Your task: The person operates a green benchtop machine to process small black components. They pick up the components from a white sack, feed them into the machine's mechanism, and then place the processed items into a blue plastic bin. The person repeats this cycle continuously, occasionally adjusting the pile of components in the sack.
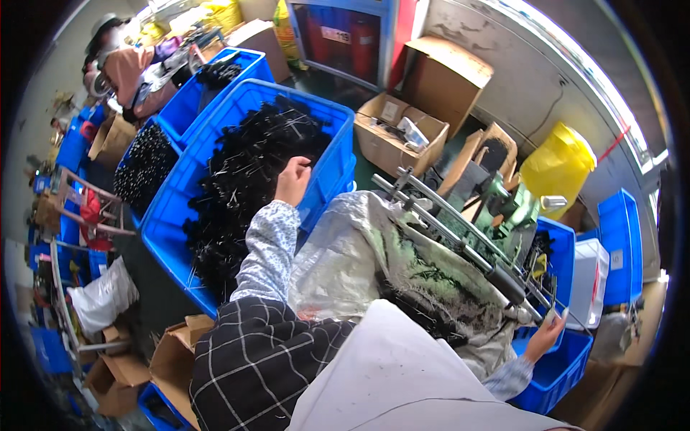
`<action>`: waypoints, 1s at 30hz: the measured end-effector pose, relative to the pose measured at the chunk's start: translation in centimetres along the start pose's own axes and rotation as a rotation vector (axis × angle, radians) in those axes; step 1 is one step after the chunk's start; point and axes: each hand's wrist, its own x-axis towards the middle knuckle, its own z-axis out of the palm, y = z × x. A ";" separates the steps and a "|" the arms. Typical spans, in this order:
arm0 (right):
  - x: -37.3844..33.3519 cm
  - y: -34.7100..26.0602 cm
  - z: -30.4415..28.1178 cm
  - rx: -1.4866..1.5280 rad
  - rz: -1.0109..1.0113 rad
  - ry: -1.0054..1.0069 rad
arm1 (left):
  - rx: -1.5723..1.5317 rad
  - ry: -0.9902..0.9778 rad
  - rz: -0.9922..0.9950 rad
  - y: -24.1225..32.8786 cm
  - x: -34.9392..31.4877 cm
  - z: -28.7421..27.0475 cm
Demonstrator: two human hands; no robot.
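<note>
My left hand is over the right side of a large blue crate. Its fingers are curled together at the edge of a heap of black parts with thin metal pins; whatever they hold is too small to make out. Down at the right, my right hand has its fingers pinched near the lower end of a machine with long metal rods. What sits between those fingertips I cannot make out. A stained whitish cloth sheet lies between the crate and the machine, with loose black bits on it.
A smaller blue bin stands below my right hand. Beyond the machine are a yellow bag-lined container and an open cardboard box. More black parts fill a bin at the left. Another person is at the far left.
</note>
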 end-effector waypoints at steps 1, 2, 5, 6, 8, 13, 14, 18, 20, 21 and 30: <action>-2.3 0.0 0.0 0.019 0.065 -0.027 | 0.016 -0.020 -0.016 0.2 -0.1 0.0; -5.1 -1.4 0.2 -0.049 -0.037 0.021 | -0.003 -0.027 0.018 1.3 -0.1 0.1; -11.2 -3.6 2.7 0.134 0.076 -0.054 | 0.033 -0.039 0.015 1.7 0.1 0.3; -11.5 -6.9 4.8 0.254 -0.018 -0.099 | 0.057 0.005 -0.049 0.1 -1.7 -1.9; -14.9 -5.8 5.2 0.262 0.073 -0.168 | 0.042 -0.036 0.016 1.0 0.3 0.2; -16.1 -10.9 6.5 0.297 0.069 -0.360 | 0.037 -0.038 0.017 1.3 0.1 0.2; -16.1 -11.9 6.6 0.289 0.080 -0.411 | 0.035 -0.032 0.018 1.3 0.2 0.0; -17.3 -12.4 8.5 0.273 -0.093 -0.436 | 0.040 -0.016 0.036 0.9 -0.1 -0.1; -17.9 -12.2 9.1 0.323 -0.114 -0.449 | 0.045 -0.014 0.047 1.1 0.1 0.1; -18.2 -11.8 9.4 0.301 -0.149 -0.452 | 0.049 -0.038 0.024 1.1 0.2 0.1; -19.3 -10.8 9.9 0.303 -0.195 -0.470 | 0.071 -0.035 0.025 0.8 0.0 0.0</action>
